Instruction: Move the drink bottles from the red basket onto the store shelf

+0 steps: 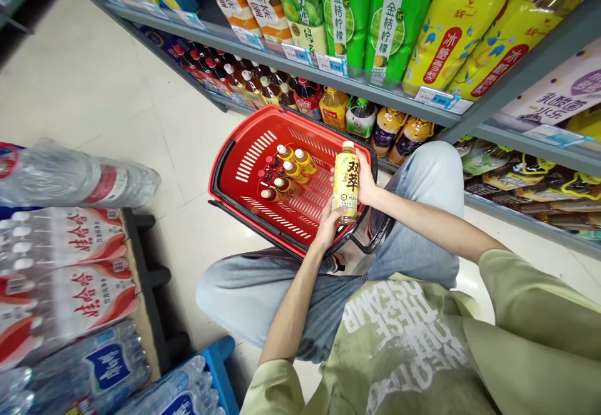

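Observation:
A yellow-labelled drink bottle (346, 180) with a pale cap stands nearly upright over the near right end of a red shopping basket (228, 168). Both of my hands are closed around it. My left hand (328, 222) grips its lower left side near the base, while my right hand (367, 180) wraps its right side; some fingers are hidden behind the bottle. Inside the basket, several small bottles (292, 171) stand grouped, some with pale caps and some with red caps. The basket's black handle (375, 233) hangs down by my knees.
In front runs a grey shelf (282, 52) with large tea and juice bottles (345, 14) above and smaller bottles (270, 89) below. At left are shrink-wrapped water packs (89, 240) on a black pallet (148, 277), plus a blue pallet (223, 365). My bent knees flank the basket.

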`<state>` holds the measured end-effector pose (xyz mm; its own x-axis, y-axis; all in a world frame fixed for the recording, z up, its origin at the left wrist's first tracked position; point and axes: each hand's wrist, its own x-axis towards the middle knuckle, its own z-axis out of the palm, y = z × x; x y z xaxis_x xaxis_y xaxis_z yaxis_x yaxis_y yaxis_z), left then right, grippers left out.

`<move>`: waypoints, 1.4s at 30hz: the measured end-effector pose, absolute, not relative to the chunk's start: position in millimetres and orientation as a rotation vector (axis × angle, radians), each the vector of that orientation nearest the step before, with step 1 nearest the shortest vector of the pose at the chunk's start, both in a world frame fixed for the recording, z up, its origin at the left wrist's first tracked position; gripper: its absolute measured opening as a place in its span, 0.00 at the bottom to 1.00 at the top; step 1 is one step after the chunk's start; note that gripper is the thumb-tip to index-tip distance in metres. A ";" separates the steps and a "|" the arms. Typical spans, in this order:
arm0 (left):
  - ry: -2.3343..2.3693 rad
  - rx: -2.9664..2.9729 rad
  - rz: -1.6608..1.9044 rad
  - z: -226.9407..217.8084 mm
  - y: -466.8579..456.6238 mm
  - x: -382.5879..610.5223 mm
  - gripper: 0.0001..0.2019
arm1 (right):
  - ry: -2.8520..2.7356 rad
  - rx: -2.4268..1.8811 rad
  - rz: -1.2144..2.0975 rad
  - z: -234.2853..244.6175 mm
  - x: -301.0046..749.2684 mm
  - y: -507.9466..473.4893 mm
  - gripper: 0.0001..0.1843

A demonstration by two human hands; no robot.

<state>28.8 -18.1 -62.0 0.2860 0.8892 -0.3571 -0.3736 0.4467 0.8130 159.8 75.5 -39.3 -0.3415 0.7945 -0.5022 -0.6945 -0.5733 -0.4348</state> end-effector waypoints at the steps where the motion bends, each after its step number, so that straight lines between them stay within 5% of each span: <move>1: 0.932 0.679 0.932 -62.4 -18.0 28.6 0.31 | -0.199 -0.869 2.012 -38.9 160.2 75.6 0.38; 20: 0.747 0.544 0.944 -51.7 -20.7 29.5 0.35 | -0.566 -0.908 2.054 -30.7 164.7 72.7 0.44; 33: 0.814 0.613 0.936 -62.7 -23.0 32.4 0.32 | -0.423 -0.982 2.082 -6.1 162.1 72.3 0.30; 42: 0.845 0.651 0.973 -63.6 -22.9 32.4 0.30 | -0.510 -1.043 2.083 -3.8 160.4 74.1 0.31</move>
<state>32.4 -22.9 -63.6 0.3042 0.8991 -0.3148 -0.4384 0.4255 0.7917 160.4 74.1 -3.8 -0.3964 0.7615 -0.5128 -0.4381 -0.6478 -0.6232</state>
